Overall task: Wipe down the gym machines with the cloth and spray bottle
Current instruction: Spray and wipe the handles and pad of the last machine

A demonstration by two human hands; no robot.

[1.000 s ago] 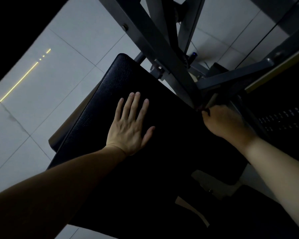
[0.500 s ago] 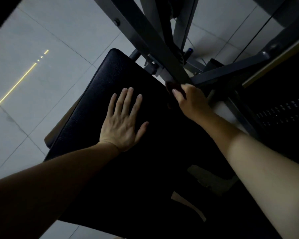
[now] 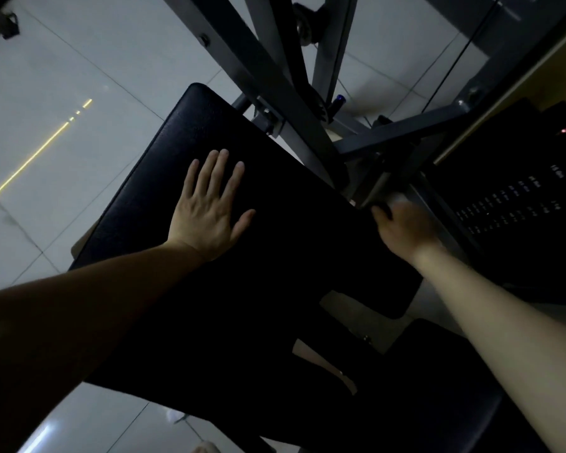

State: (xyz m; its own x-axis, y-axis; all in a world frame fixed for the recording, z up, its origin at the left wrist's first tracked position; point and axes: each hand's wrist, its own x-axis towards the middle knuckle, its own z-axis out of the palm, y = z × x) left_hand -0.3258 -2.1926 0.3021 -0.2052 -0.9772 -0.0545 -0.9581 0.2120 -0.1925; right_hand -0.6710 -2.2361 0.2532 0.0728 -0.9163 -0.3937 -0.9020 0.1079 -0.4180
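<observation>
On the left, over the pale tiled floor (image 3: pixel 62 76), the left hand (image 3: pixel 206 217) lies flat on the black pad (image 3: pixel 275 191) of the machine, its fingers straight and a little spread, the thumb out to the side; it is in the same place as a moment ago. To the right of the grey frame bar (image 3: pixel 275 83), the right hand (image 3: pixel 402 227) is now lower, at the pad's right edge, where half a second ago it was higher on the bar. I judge this to be a wiping stroke along the frame. The hand is blurred, but its curled fingers seem to pinch a dark cloth (image 3: pixel 381 211), which touches the metal just above them. No spray bottle is visible. The weight stack (image 3: pixel 510 204) stands further right.
</observation>
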